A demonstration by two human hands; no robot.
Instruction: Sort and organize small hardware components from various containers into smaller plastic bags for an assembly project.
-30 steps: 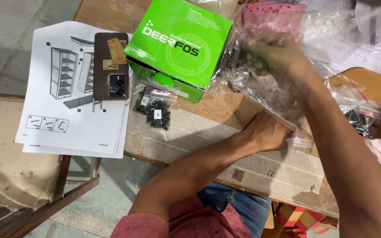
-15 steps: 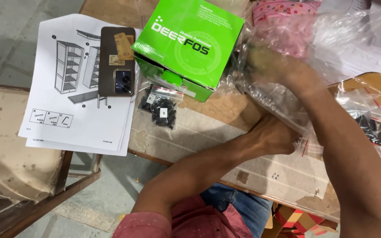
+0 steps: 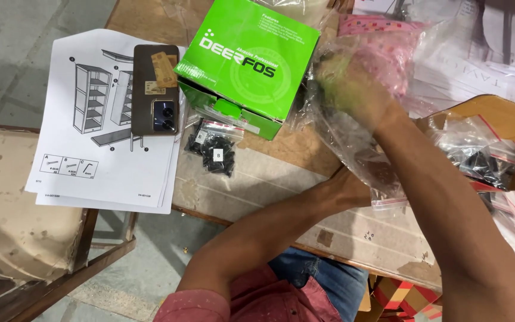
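Observation:
My right hand (image 3: 353,89) is inside a clear plastic zip bag (image 3: 353,140), blurred, with its fingers closed near the bag's far end. My left hand (image 3: 356,185) grips the bag's near open end against the wooden table (image 3: 293,155). What the right hand's fingers hold inside the bag is hidden by glare. A green cardboard box (image 3: 251,59) stands just left of the bag. Two small clear bags of black screws (image 3: 213,152) lie in front of the box.
An assembly sheet with a shelf drawing (image 3: 105,125) lies at the table's left, a phone (image 3: 156,89) on top of it. An open brown carton with bags of black parts (image 3: 484,149) sits at right. A worn chair seat (image 3: 19,203) is at lower left.
My right hand has pushed deeper into the clear bag, toward the table's far side. My left hand stays at the bag's mouth. The view has shifted slightly.

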